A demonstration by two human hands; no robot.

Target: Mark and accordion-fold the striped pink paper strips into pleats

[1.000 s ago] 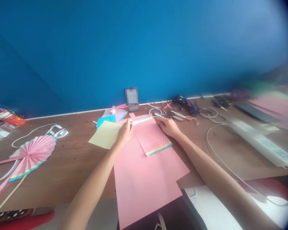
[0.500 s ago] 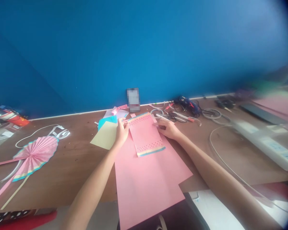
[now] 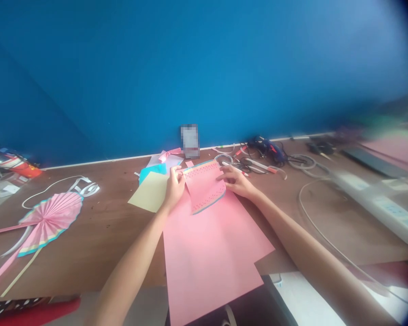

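Note:
A pink paper strip (image 3: 206, 185) with blue and yellow borders and small dark dots along both ends is tilted up, its near end curling. My left hand (image 3: 175, 186) is closed on its upper left edge. At its right edge, the fingers of my right hand (image 3: 236, 180) are bent and pinch the paper. Just behind the right hand lies a white marker (image 3: 242, 172), partly hidden by the fingers. Beneath the strip, a large pink sheet (image 3: 211, 262) with a notch cut from its right side hangs over the table's front edge.
A folded pink paper fan (image 3: 52, 222) lies on the left of the brown table (image 3: 122, 244). Pale yellow paper (image 3: 149, 192) and blue paper (image 3: 152, 172) are beside my left hand. A phone (image 3: 190, 141) leans on the blue wall. Cables and a power strip (image 3: 381, 206) occupy the right.
My right hand has let go of the white marker, which now lies behind it, and has taken the strip's right edge. The strip's near end has lifted and curled.

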